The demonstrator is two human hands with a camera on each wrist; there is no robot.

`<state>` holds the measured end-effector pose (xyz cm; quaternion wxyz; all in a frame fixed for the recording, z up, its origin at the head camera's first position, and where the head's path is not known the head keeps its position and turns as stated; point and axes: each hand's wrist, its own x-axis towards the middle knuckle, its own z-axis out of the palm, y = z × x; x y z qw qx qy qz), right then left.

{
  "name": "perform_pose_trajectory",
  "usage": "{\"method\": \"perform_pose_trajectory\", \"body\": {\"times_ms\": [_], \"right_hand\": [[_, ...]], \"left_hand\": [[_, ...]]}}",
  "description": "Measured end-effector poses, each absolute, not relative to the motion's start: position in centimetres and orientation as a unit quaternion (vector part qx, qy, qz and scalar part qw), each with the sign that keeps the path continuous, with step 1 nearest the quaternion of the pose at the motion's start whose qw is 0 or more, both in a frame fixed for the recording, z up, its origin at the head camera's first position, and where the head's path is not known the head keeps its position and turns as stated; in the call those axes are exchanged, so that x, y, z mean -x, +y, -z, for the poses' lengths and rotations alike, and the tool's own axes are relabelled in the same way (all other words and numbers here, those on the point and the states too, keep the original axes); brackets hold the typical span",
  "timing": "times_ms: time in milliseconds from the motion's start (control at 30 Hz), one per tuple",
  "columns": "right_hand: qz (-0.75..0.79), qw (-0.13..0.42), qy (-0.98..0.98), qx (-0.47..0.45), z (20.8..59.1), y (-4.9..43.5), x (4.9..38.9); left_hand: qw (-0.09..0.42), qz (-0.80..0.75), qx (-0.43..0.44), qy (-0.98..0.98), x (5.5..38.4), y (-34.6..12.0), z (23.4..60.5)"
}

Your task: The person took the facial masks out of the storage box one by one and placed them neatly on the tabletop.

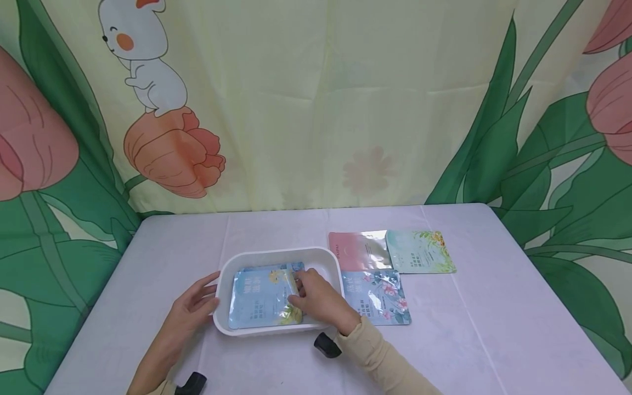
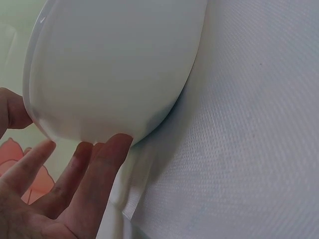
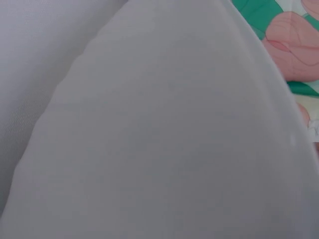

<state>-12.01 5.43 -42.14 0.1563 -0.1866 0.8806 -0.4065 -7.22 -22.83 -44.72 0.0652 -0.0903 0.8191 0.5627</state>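
Note:
A white tray (image 1: 276, 332) holds light blue sheet-mask packets (image 1: 257, 299), which overlap; the edge of a lower one shows behind the top one. My right hand (image 1: 318, 299) reaches over the tray's right side and pinches the right edge of the top packet between thumb and fingers. On the tray's left end my left hand (image 1: 193, 304) rests its fingertips against the outer wall. In the left wrist view the left hand's fingers (image 2: 99, 174) touch the tray (image 2: 114, 69) near its rim. Only the tray's wall (image 3: 159, 129) fills the right wrist view, with the right hand hidden.
Right of the tray lie a pink and silver packet (image 1: 357, 249), a green packet with leaves (image 1: 422, 252) and a blue flowered packet (image 1: 377, 299). A white cloth covers the table (image 1: 494, 329). Behind it hangs a printed curtain (image 1: 306, 109).

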Motion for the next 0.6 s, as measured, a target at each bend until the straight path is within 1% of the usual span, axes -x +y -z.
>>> {"method": "perform_pose_trajectory", "body": {"times_ms": [333,600], "right_hand": [[0.428,0.187,0.861,0.199,42.22,5.47,11.98],[0.427,0.181,0.861,0.209,42.33,5.49,12.1]], "left_hand": [[0.062,-0.559,0.089,0.822,7.25,-22.83,44.84],[0.071,-0.564,0.097,0.817,7.37,-22.94,44.88]]}}
